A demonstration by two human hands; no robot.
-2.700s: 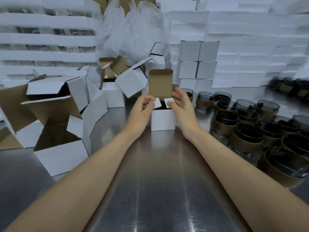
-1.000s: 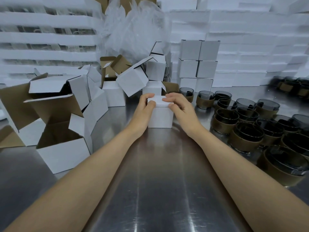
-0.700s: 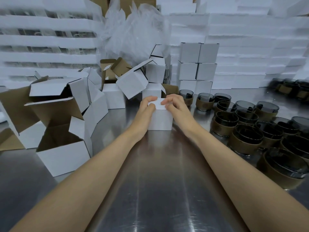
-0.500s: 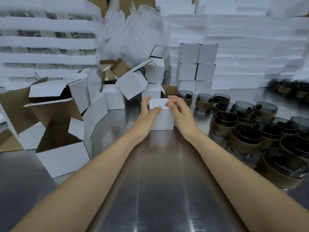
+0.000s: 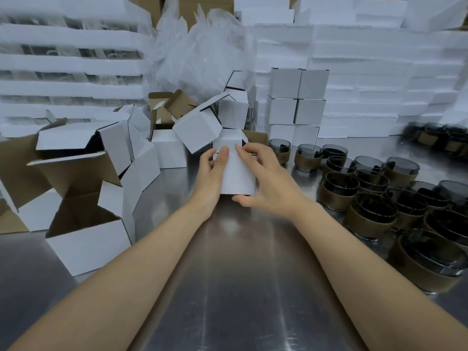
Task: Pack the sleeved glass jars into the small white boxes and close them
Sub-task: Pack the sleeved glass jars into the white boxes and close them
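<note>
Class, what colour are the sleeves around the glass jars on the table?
Brown, around dark smoky glass jars; clearest in the head view, at right.

Two hands (image 5: 271, 181) on one closed box (image 5: 238, 177). Six closed white boxes (image 5: 296, 103) stand stacked behind — two columns of three. Roughly twenty sleeved jars (image 5: 369, 214) crowd the right side; the far ones blur, so no exact count.

**Steel bench, foam-lined walls**

A brushed stainless-steel worktable (image 5: 235, 287) reflects overhead light in pale streaks. Behind it, stacked white foam slabs (image 5: 367, 79) rise like a wall, with crumpled clear plastic wrap (image 5: 200, 46) between the stacks.
</note>
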